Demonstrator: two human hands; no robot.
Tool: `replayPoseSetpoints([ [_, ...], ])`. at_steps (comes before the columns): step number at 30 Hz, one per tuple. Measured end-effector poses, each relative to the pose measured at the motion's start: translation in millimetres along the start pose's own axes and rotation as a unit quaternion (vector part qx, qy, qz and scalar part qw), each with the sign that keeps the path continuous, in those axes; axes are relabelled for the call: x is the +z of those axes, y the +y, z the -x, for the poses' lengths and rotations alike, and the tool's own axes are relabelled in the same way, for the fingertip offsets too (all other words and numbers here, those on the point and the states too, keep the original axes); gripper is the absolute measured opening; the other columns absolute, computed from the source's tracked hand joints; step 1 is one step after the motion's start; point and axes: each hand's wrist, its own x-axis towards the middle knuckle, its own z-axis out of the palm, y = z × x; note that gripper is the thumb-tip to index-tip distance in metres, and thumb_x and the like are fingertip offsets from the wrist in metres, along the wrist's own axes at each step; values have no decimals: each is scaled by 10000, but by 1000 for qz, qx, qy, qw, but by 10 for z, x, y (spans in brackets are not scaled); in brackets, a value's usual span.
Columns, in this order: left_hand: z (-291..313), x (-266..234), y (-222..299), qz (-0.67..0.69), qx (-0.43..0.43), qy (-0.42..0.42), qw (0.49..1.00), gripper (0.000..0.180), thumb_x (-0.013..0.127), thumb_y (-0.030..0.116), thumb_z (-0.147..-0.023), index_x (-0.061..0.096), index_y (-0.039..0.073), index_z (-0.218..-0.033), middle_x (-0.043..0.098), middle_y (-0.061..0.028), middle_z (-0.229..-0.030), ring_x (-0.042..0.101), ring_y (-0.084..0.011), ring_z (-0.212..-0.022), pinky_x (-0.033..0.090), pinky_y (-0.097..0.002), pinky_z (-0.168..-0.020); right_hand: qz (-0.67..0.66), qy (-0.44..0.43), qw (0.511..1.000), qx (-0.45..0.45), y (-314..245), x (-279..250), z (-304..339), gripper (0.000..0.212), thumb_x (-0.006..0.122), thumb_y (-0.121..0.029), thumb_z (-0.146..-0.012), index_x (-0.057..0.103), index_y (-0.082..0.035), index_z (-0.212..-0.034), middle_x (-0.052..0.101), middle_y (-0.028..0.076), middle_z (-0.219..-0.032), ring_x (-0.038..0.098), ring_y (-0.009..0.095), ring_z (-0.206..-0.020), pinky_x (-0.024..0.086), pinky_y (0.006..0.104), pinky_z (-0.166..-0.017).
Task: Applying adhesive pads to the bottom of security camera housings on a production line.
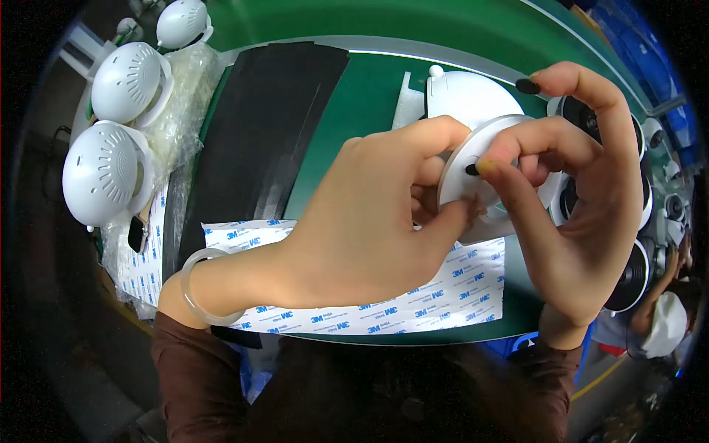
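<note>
My left hand (377, 214) reaches in from the left and grips a white round disc-shaped part (461, 177) by its edge, fingers curled behind it. The disc is tilted, and my hands hide much of it. Over its face my right hand (583, 184) is closed in a pinch, with a small black pad (473, 170) at the thumb tip. Another black oval piece (527, 86) shows at the tip of a raised right finger. Beneath my hands lies a white sheet with blue print (347, 319). A white domed housing (469, 96) stands just behind the disc.
A long black sheet (258, 133) covers the green table's left part. Slotted white domed units (100, 173) stand at far left beside clear plastic wrap (196, 88). Several white units with black faces (628, 280) line the right edge. Another person's arm (653, 295) shows at far right.
</note>
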Motion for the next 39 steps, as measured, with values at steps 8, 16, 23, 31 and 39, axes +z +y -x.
replayPoseSetpoints([
  [8,-5,-9,-25,20,5,-8,1000,263,511,-48,-787,472,-27,-1046,618,-113,-903,608,-140,-822,506,-234,-667,-7,-10,1000,19,30,-4,-13,467,606,66,-690,396,28,-1106,583,37,-724,477,43,-632,346,152,-607],
  [16,-5,-11,-41,15,23,-6,1000,252,514,-46,-787,476,-29,-1035,613,-118,-908,608,-142,-820,507,-237,-665,-78,-11,997,18,55,-1,-27,471,612,63,-690,376,23,-1096,582,45,-726,462,45,-629,335,154,-600],
  [23,-13,-20,-47,19,20,-6,1000,263,513,-50,-782,475,-39,-1041,622,-123,-891,615,-155,-816,508,-254,-686,-57,2,998,10,58,27,-22,477,619,59,-697,351,12,-1090,583,54,-735,456,46,-625,331,150,-595],
  [31,-8,-16,-58,32,30,-6,999,274,529,-52,-775,476,-40,-1043,623,-132,-887,613,-160,-829,507,-256,-688,-79,-1,997,8,73,8,-30,489,628,50,-693,346,7,-1089,586,56,-741,473,50,-635,338,147,-603],
  [39,-7,-18,-51,27,26,-7,999,276,538,-59,-766,477,-40,-1035,620,-138,-891,612,-163,-835,509,-259,-690,-107,-10,993,38,68,-14,-42,500,628,46,-693,342,13,-1102,587,58,-743,481,58,-631,350,149,-609],
])
